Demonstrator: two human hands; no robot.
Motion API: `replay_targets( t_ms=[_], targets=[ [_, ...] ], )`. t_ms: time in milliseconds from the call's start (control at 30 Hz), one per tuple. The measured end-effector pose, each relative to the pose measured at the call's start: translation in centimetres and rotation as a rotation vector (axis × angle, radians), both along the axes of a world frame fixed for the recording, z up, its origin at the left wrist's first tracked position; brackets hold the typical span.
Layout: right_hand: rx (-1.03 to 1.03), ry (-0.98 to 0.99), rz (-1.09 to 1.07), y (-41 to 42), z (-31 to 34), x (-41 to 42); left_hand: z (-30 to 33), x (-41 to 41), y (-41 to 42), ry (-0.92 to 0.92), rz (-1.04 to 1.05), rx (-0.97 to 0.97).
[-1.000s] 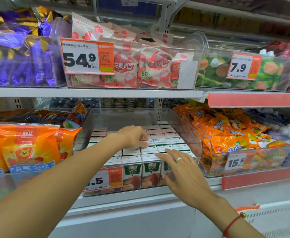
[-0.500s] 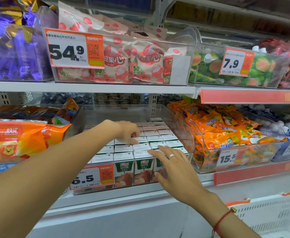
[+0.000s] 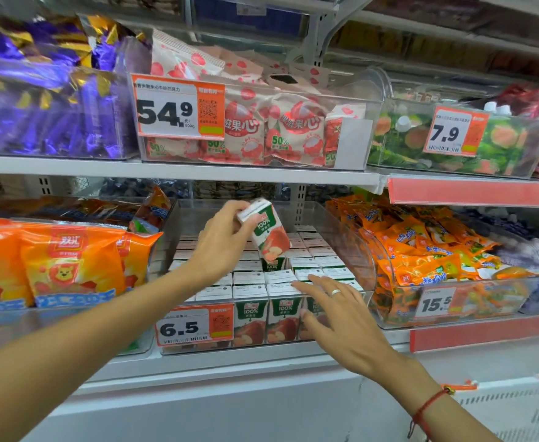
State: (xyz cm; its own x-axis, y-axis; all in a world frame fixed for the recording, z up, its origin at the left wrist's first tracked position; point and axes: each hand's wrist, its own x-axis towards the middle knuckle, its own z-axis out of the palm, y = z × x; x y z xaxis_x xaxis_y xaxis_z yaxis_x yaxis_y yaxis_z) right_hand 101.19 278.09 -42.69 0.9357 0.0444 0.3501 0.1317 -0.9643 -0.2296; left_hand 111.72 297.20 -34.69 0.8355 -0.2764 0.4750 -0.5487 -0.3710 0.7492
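- The middle shelf [image 3: 261,357] is one long row of clear tubs. There are orange sausage bags [image 3: 67,263] with a cartoon lion on the left and orange snack packs [image 3: 421,250] on the right.
- Between those two sits the clear bin [image 3: 191,218], packed with rows of small apple juice cartons [image 3: 252,277] standing upright, white tops showing.
- The left hand [image 3: 223,244] is up over the middle of the bin. Its fingers and thumb are curled round the top end of one juice carton [image 3: 268,234].
- That carton is in the air above the rows, tilted with its top leaning left and its bottom end just over a gap in the pack (you can read "100%" on the green part).
- The right hand [image 3: 341,317] is at the bin's front right corner with fingers straight and fanned out. The fingertips are on the tops of the front cartons and the thumb is down by the clear front wall — it's gripping nothing.
- The orange price tag [image 3: 194,325] on the bin's front left reads 6.5.
- Small stuff: there's a silver ring [image 3: 336,292] on a right-hand finger and a red string bracelet [image 3: 427,406] on that wrist.
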Motion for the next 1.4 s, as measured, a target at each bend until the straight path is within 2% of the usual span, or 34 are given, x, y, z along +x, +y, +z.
replay_targets(
  t_ms=[67,133,267,367,567,633,733,800,867,967,1100,1233,1300,1400],
  targets=[
    [0.008,0.006,0.003,0.3,0.4,0.2,-0.3,-2.4,1.4,0.121,0.023,-0.266],
    [0.033,0.011,0.002,1.0,0.8,0.6,-0.9,-4.7,2.8,0.243,0.054,-0.424],
    [-0.008,0.054,0.003,2.6,1.1,2.2,-2.7,-8.2,5.4,0.450,0.052,-0.546],
    [-0.040,0.055,-0.034,3.3,1.0,3.2,-3.7,-9.3,6.4,0.537,0.025,-0.600],
    [-0.011,0.066,-0.080,4.2,1.9,2.8,-4.6,-9.4,7.1,0.504,0.001,-0.539],
    [0.059,0.025,-0.076,4.9,2.5,2.0,-4.9,-9.3,7.4,0.498,-0.034,-0.525],
    [0.469,-0.035,-0.010,7.0,3.0,-0.6,-5.2,-9.3,7.8,0.477,-0.094,-0.493],
    [0.783,0.130,0.053,8.7,3.3,-2.3,-5.4,-9.3,7.8,0.460,-0.113,-0.479],
    [0.911,0.282,0.105,9.5,3.2,-3.2,-5.6,-9.4,7.6,0.457,-0.122,-0.466],
    [0.941,0.308,0.170,10.0,2.9,-3.8,-5.9,-9.6,7.2,0.509,-0.137,-0.508],
    [1.056,0.226,0.166,9.9,2.5,-3.8,-6.3,-9.6,6.6,0.612,-0.122,-0.585],
    [1.121,0.141,0.107,9.7,2.2,-3.5,-6.9,-9.6,6.3,0.658,-0.178,-0.493],
    [1.135,0.163,0.105,9.2,2.4,-3.5,-6.8,-9.7,6.4,0.647,-0.193,-0.513],
    [1.124,0.236,0.215,8.9,2.5,-3.8,-6.6,-9.6,6.6,0.645,-0.165,-0.557]
  ],
)
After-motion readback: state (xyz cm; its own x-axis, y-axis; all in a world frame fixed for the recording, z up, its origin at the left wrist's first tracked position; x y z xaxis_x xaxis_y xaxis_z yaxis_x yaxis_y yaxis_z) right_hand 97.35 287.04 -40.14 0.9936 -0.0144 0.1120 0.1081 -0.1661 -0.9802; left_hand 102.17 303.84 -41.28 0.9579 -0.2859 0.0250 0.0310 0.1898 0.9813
